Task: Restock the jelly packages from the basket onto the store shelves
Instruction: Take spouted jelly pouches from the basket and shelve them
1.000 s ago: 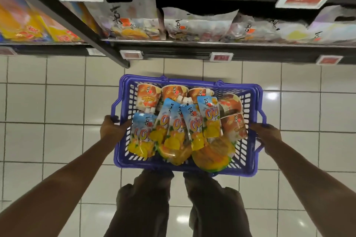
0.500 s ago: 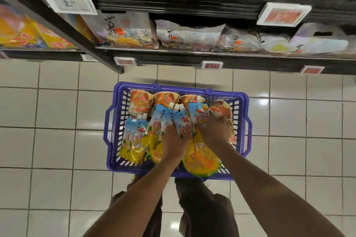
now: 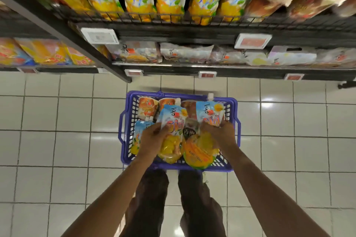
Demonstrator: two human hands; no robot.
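Head camera looks down on a purple plastic basket with open-grid walls (image 3: 125, 146), which stands on the white tiled floor (image 3: 57, 150). Both hands are inside it.

The left hand (image 3: 153, 137) has its fingers curled round the middle of a soft plastic jelly pouch with blue top and yellow bottom (image 3: 174, 119). The thumb lies on the front of this pouch, and its yellow end shows just below the hand.

The right hand (image 3: 219, 132) is closed in the same way on a second blue-topped jelly pouch with a white screw cap (image 3: 210, 110). It grips the lower half, so the blue part and the cap stand out beyond the fingers, over the far rim of the basket. The two hands are apart, each clamped on its own pouch. I cannot tell if the pouches are already lifted free from the other packages.

To the left of the left hand, a third blue pouch (image 3: 139, 131) lies against the basket wall, partly hidden by the hand. Beyond the left hand stand orange cup-shaped packages (image 3: 147, 108). Under the right wrist lies a round orange-and-yellow package (image 3: 198, 153), at the near side of the basket.

Far beyond both hands are the black metal store shelves (image 3: 192, 32). The upper one carries a blurred row of upright pouches with yellow bottoms (image 3: 169, 5) behind a wire rail. The lower one holds pale flat bags (image 3: 185, 53). White price tags (image 3: 99, 36) are fixed on the shelf edges. Nearer than the hands, dark trousers (image 3: 148, 198) show.
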